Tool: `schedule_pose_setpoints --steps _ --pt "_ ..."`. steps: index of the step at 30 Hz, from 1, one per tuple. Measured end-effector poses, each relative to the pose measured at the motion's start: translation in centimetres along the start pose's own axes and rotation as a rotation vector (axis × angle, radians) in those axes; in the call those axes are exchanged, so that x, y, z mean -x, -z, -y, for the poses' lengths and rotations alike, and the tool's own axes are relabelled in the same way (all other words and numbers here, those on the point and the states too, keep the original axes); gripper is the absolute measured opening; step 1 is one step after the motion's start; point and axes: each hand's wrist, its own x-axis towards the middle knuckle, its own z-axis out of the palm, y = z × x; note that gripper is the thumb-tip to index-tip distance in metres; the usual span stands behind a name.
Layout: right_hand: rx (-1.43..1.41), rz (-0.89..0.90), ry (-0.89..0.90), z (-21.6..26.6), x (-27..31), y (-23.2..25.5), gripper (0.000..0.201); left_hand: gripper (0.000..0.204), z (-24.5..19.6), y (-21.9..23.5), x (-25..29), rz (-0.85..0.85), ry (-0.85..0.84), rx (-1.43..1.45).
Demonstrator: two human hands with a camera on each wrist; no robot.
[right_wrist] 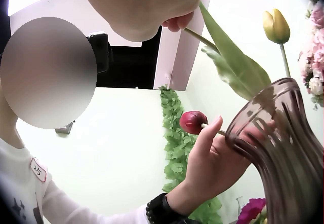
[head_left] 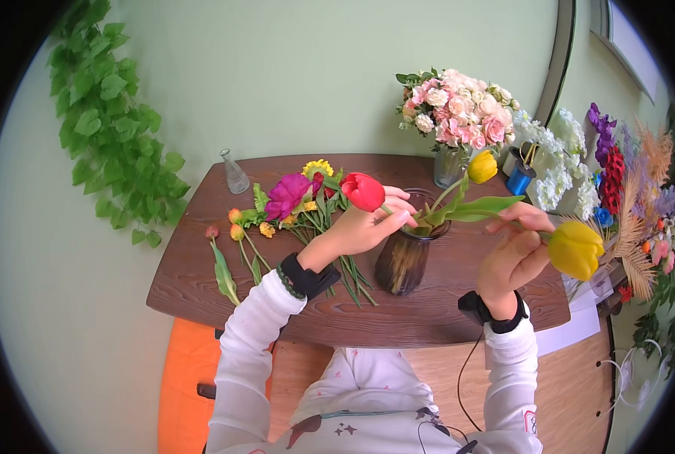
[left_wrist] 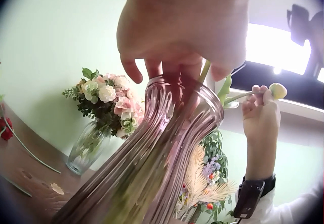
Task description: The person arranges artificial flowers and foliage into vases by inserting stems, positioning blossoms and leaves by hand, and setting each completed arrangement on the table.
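Observation:
A dark ribbed glass vase [head_left: 403,261] stands upright on the table, stems inside it. The left hand [head_left: 367,227] is at its rim, fingers over the mouth and thumb near the stem of a red tulip [head_left: 363,191] leaning left. The right hand [head_left: 513,261] pinches the stem of a yellow tulip [head_left: 575,250], whose leaf [head_left: 485,209] and stem reach back to the vase mouth. Another yellow tulip [head_left: 482,166] rises from the vase toward the back. In the right wrist view the red tulip [right_wrist: 193,122] sits beside the left thumb.
Loose flowers, among them a purple bloom [head_left: 287,197], lie on the table [head_left: 193,261] at the left, with a small glass bottle [head_left: 234,174] behind. A vase of pink roses [head_left: 466,113] stands at the back, near a blue spool [head_left: 520,178]. More flowers [head_left: 613,181] fill the right side.

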Motion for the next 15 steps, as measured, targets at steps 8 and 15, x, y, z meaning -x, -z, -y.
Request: schedule_pose_setpoints --steps 8,15 --pt "-0.030 0.147 -0.144 -0.4 1.4 -0.8 0.016 0.034 -0.2 0.4 -0.1 0.022 0.054 0.089" --pt "0.030 0.262 -0.270 -0.6 2.4 -1.2 0.016 0.034 -0.3 0.4 -0.1 0.020 0.043 0.143"
